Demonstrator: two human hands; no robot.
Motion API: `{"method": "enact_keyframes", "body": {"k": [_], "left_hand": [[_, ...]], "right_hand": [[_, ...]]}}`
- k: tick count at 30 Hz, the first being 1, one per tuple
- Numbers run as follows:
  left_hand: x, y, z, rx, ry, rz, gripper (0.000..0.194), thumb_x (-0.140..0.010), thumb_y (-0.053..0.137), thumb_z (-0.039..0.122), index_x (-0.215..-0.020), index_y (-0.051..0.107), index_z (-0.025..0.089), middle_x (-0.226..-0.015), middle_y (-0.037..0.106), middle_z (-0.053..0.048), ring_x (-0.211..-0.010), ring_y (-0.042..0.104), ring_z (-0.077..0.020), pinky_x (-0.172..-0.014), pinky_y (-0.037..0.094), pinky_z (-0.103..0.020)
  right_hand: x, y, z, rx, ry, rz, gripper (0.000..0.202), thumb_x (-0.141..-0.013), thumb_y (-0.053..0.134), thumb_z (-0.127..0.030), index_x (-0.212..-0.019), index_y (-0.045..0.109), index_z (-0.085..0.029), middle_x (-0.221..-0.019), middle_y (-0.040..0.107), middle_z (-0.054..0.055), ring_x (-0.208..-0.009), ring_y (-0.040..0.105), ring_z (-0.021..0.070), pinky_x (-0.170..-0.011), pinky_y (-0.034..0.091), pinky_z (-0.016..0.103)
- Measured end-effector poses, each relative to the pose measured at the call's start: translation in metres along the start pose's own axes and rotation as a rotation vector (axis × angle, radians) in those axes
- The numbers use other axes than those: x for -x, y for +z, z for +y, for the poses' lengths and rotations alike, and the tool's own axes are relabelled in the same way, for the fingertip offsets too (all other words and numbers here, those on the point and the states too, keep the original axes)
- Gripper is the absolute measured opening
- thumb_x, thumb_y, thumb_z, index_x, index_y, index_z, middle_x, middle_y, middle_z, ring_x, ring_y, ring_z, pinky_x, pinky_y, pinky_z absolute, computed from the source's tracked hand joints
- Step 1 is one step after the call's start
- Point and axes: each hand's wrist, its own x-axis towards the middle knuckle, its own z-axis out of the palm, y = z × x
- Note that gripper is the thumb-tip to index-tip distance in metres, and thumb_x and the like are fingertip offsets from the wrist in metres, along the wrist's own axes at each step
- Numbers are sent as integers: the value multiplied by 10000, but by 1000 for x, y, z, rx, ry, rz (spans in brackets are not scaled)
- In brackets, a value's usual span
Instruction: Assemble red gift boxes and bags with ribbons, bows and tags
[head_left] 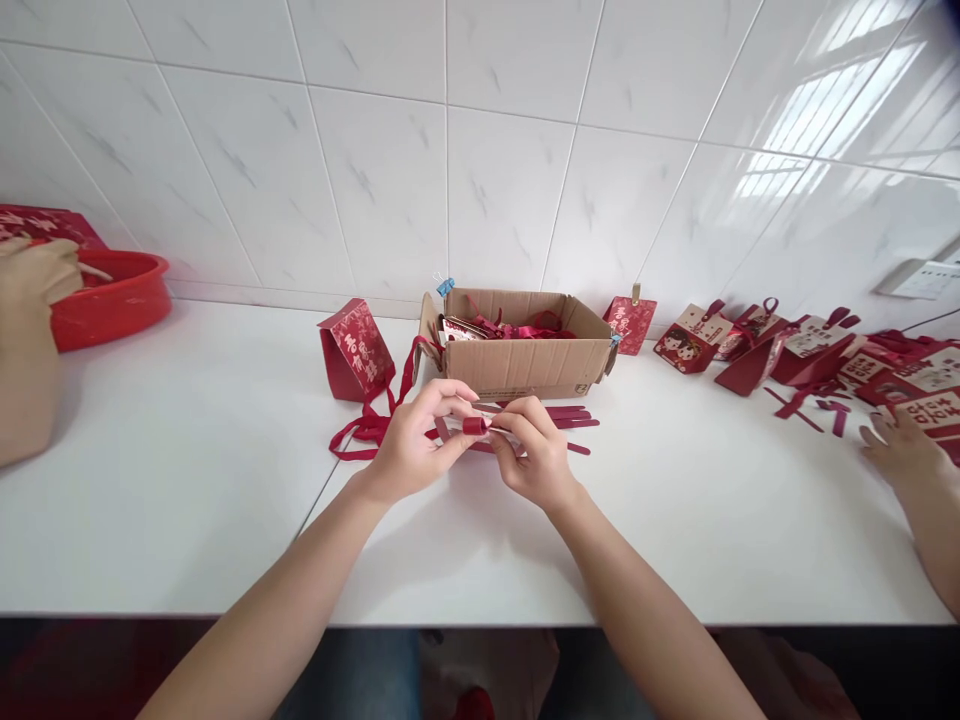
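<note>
Left hand (412, 447) and right hand (538, 455) (fingers curled) hold a red strip (473, 426).

Holds a curled red strip (473, 426) between the left hand (420, 440) and right hand (538, 455), above loose red strips (571, 413) on a white table (225, 520). Faces an open cardboard box (525, 368) with red ribbon (547, 328) inside and a folded red box (357, 345) to its left. Has a red basin (116, 312) far left and another person's hand (904, 448) far right, beside patterned red packaging (926, 372).
</note>
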Motion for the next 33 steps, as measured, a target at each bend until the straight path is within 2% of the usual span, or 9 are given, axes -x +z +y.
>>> {"method": "enact_keyframes", "body": {"k": [6, 12, 14, 16, 20, 23, 27, 30, 33], "left_hand": [[-2, 1, -8, 67, 122, 2, 435, -824, 616, 148, -1216, 447, 231, -891, 684, -33, -861, 664, -170, -741, 538, -293], [-6, 10, -31, 113, 164, 248, 604, -750, 701, 223, -1267, 390, 247, -1181, 564, -105, -1110, 569, -224, -844, 506, -338], [-5, 11, -42, 121, 117, 266, 670, -718, 731, 287, -1281, 370, 242, -1234, 530, -120, -1180, 522, -249, -908, 482, -375], [-4, 12, -52, 153, 31, 187, 706, -713, 738, 336, -1296, 354, 233, -1238, 528, -126, -1172, 527, -254, -942, 467, -401], [0, 14, -62, 264, -174, -84, 663, -706, 759, 363, -1251, 412, 216, -1183, 580, -109, -1092, 589, -250, -910, 500, -390], [2, 21, -66, 307, -257, -129, 590, -699, 765, 383, -1178, 472, 199, -1127, 622, -94, -1033, 626, -251, -866, 525, -378], [4, 31, -70, 241, -267, -90, 514, -729, 732, 413, -1121, 488, 185, -1060, 639, -93, -989, 635, -248, -857, 518, -387], [4, 30, -70, 131, -152, -43, 578, -744, 712, 409, -1207, 438, 196, -1167, 596, -123, -1079, 592, -264, -904, 489, -406], [0, 14, -72, -121, -30, 211, 587, -758, 684, 368, -1249, 411, 199, -1262, 516, -147, -1186, 506, -284, -968, 434, -429]], "right_hand": [[-5, -1, -4, -28, 121, -12, 138, -840, 583, -167, -960, 631, -216, -881, 639, 71, -768, 634, 174, -611, 555, 301], [-25, -4, -9, -25, 161, -110, 103, -860, 539, -181, -925, 612, -212, -864, 669, 57, -756, 636, 157, -630, 534, 273], [-31, -7, -8, -4, 207, -169, 110, -860, 524, -175, -925, 605, -210, -852, 661, 56, -764, 630, 164, -631, 518, 274], [-35, -11, -6, 21, 263, -208, 112, -853, 524, -174, -922, 604, -209, -837, 653, 54, -773, 628, 173, -646, 508, 280], [-39, -19, 0, 39, 360, -182, 111, -833, 539, -164, -899, 614, -213, -852, 667, 47, -802, 639, 182, -663, 499, 279], [-39, -21, 4, 25, 436, -181, 99, -816, 554, -167, -871, 618, -219, -850, 677, 34, -803, 654, 183, -662, 502, 278], [-40, -19, 9, -7, 484, -199, 85, -801, 562, -171, -845, 620, -216, -828, 683, 17, -790, 664, 175, -661, 507, 273], [-40, -28, 7, 26, 460, -131, 63, -800, 569, -192, -818, 627, -208, -810, 689, 28, -767, 657, 180, -675, 515, 297], [-36, -62, 5, 91, 561, 26, 65, -780, 616, -252, -815, 646, -206, -805, 701, 60, -722, 656, 203, -625, 517, 336]]}}
